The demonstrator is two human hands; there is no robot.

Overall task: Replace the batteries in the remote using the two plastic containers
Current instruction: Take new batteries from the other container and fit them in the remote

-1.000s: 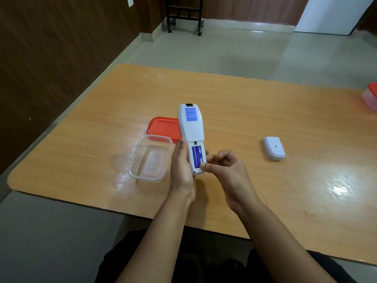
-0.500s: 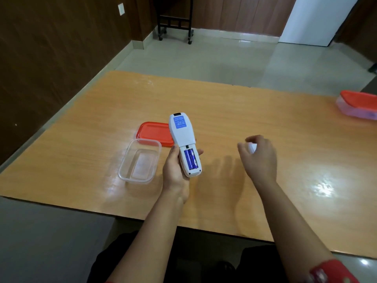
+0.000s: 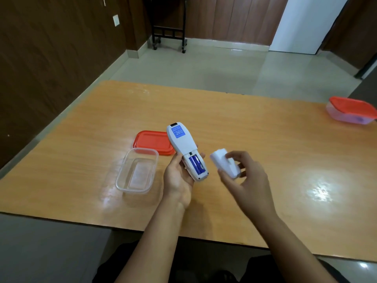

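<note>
Your left hand (image 3: 179,178), palm up, curls around the remote (image 3: 184,146); your blurred right hand (image 3: 244,178) seems to pinch the white cover (image 3: 223,163) beside it.

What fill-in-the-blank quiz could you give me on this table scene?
1. The left hand holds the white remote, its open compartment showing ____ batteries.
2. The right hand grips the detached battery cover, which is coloured ____.
3. The loose lid behind the open clear container is ____.
4. The second container, at the far right, has its lid ____.
Missing words: blue; white; red; on.
</note>
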